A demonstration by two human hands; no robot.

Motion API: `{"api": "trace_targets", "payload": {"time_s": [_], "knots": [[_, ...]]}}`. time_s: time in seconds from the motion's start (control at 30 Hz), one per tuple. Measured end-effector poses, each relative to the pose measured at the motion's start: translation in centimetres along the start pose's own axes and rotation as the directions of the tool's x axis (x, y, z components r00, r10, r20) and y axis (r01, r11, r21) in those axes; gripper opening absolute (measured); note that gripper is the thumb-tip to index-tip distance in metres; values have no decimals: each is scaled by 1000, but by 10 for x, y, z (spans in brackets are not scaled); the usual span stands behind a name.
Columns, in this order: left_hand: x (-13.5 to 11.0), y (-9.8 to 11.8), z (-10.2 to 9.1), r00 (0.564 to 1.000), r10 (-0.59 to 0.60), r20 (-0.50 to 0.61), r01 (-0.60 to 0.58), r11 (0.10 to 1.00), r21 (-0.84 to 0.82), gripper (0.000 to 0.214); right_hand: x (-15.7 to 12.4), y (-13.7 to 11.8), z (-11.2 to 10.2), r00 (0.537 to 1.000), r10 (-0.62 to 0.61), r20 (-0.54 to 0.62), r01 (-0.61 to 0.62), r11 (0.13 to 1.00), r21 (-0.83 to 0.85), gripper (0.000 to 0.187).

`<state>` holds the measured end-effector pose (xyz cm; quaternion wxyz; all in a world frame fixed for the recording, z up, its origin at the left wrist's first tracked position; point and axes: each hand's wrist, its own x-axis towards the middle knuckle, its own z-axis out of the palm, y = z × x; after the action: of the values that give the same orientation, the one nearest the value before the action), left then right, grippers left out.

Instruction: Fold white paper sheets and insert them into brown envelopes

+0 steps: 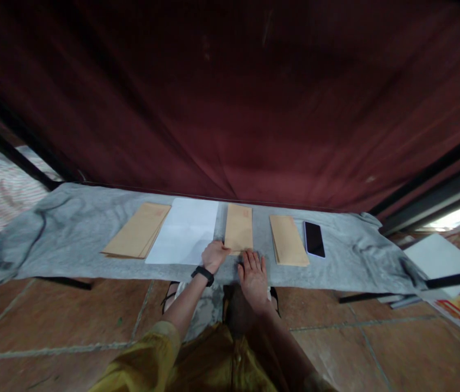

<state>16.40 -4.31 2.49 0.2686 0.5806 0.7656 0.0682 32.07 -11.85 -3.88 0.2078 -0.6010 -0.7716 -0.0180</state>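
A brown paper envelope (238, 226) lies upright before me on a grey cloth, a small red mark near its top. My left hand (214, 256), with a dark band on its wrist, is closed at the envelope's lower left corner, thumb and finger pinching the edge. My right hand (253, 279) lies palm down with fingers stretched out, its fingertips on the lower right edge. White paper sheets (184, 231) lie left of the envelope, beside a fanned stack of brown envelopes (136, 231). To the right is a smaller stack of envelopes (287, 239).
A phone (314, 239) with a dark screen lies right of the envelopes. The grey cloth (78, 234) covers a narrow bench-like surface. Behind it hangs a dark red curtain (230, 109). Black metal bars (437, 169) stand at both sides, above a tiled floor (103, 316).
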Motion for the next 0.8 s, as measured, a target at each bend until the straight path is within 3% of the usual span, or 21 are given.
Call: {"api": "trace_targets", "payload": {"time_s": [0.13, 0.27, 0.8], "knots": [[0, -1, -1, 1000, 4, 4, -4, 1000, 1, 23, 10, -12, 5, 995, -89, 54, 87, 995, 49, 46], [0, -1, -2, 1000, 13, 8, -13, 1000, 6, 25, 14, -17, 12, 995, -75, 67, 72, 996, 52, 46], [3, -4, 2, 1000, 10, 4, -10, 1000, 12, 25, -2, 10, 3, 1000, -11, -13, 12, 1000, 18, 46]]}}
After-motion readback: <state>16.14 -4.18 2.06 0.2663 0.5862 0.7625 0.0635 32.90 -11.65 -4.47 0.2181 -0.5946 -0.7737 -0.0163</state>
